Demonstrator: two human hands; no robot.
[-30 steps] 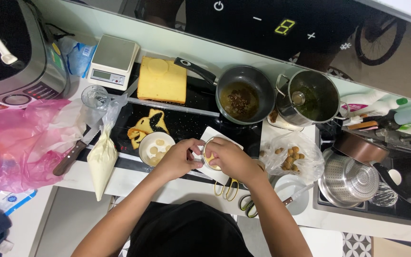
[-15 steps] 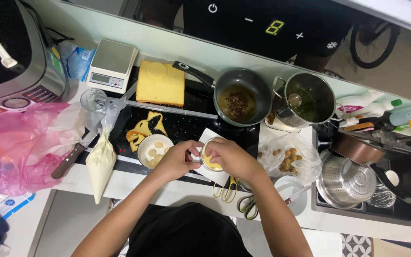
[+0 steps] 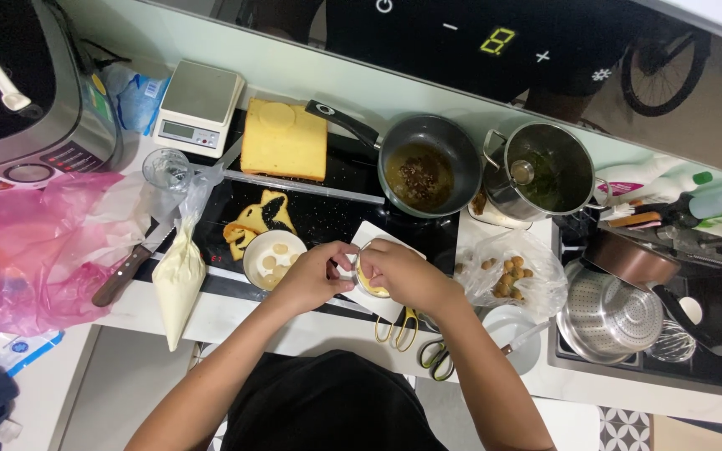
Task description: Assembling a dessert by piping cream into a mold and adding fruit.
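My left hand [image 3: 315, 278] and my right hand [image 3: 397, 271] meet over a white square board [image 3: 375, 235], both gripping a small round cup with yellow cake [image 3: 368, 280] between the fingers. Just left of my left hand stands a small white bowl [image 3: 271, 257] with pale round slices in it. Yellow cake scraps [image 3: 256, 219] lie on the black cooktop behind the bowl. A filled piping bag [image 3: 179, 271] lies to the left.
A yellow sponge slab [image 3: 283, 139], a kitchen scale [image 3: 199, 107], a dark pan [image 3: 424, 166] and a steel pot [image 3: 542, 171] stand at the back. A bag of nuts [image 3: 507, 273], scissors [image 3: 436, 354], a knife [image 3: 127, 269], a pink bag [image 3: 39, 246] and a sink with a colander [image 3: 612, 316] surround the hands.
Both hands stay together over the board; the fingers have shifted slightly around the small cup. Nothing else on the counter has moved.
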